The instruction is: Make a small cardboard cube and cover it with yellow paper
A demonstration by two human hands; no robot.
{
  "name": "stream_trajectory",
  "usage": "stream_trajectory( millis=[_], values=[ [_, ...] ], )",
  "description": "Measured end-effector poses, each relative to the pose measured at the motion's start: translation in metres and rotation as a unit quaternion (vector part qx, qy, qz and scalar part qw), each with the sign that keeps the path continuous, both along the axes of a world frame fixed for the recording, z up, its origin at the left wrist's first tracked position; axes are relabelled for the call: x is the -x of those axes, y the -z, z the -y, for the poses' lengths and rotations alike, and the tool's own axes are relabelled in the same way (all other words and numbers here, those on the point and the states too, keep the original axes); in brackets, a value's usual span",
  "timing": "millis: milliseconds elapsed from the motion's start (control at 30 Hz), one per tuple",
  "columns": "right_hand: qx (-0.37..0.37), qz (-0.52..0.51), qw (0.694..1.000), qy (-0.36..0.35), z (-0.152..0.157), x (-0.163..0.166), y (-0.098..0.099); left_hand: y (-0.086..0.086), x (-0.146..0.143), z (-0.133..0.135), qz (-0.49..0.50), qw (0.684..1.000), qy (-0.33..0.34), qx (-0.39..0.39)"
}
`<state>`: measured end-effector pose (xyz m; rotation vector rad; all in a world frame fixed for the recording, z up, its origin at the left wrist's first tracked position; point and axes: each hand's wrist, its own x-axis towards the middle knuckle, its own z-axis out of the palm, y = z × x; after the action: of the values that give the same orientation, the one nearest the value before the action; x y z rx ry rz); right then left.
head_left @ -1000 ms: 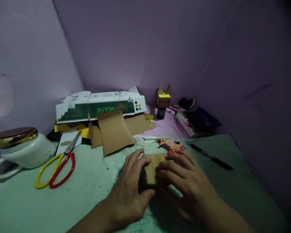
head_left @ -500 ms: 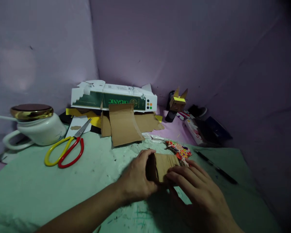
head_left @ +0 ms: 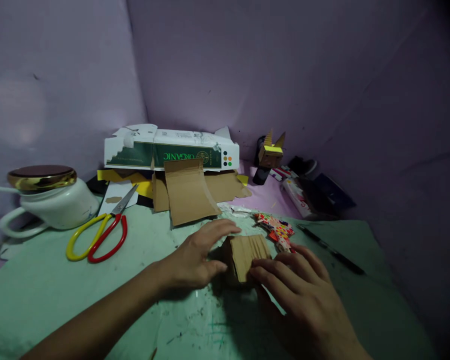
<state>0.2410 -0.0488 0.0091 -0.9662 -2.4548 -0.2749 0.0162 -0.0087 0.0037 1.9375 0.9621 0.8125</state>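
Observation:
A small folded piece of brown corrugated cardboard [head_left: 247,250] stands on the green mat [head_left: 97,300] in front of me. My left hand [head_left: 198,255] cups its left side, fingers stretched over the top edge and thumb low against it. My right hand [head_left: 300,295] lies on its right, fingertips pressing flat on the cardboard's lower right face. Just behind the cardboard lies a scrap of bright patterned paper [head_left: 277,229].
Yellow and red scissors [head_left: 97,234] lie at the left beside a white jar with a gold lid [head_left: 48,200]. A flattened "ORGANIC" carton [head_left: 168,150] and brown cardboard sheets [head_left: 189,192] sit at the back. A black pen [head_left: 330,250] lies right; a small cardboard figure [head_left: 269,156] stands behind.
My left hand has loosened from gripping the cardboard's side, its fingers now reaching over the top. The cardboard piece stands more upright. The view has shifted slightly.

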Motion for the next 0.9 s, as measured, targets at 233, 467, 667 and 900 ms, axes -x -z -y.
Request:
stream_trajectory(
  millis=[233, 467, 667, 900],
  values=[
    [-0.036, -0.069, 0.994, 0.071, 0.011, 0.012, 0.011, -0.052, -0.029, -0.045, -0.220, 0.897, 0.322, -0.209],
    [-0.108, -0.155, 0.972, 0.141, 0.017, 0.030, 0.022, -0.088, -0.050, -0.051, -0.360, 0.867, 0.314, -0.145],
    [-0.118, -0.190, 0.964, 0.143, 0.017, 0.035, 0.026, -0.054, -0.042, -0.027, -0.155, 0.969, -0.073, 0.180],
    [-0.033, -0.204, 0.975, 0.087, 0.021, 0.022, 0.021, -0.012, -0.048, -0.009, -0.090, 0.952, -0.215, 0.200]
  ],
)
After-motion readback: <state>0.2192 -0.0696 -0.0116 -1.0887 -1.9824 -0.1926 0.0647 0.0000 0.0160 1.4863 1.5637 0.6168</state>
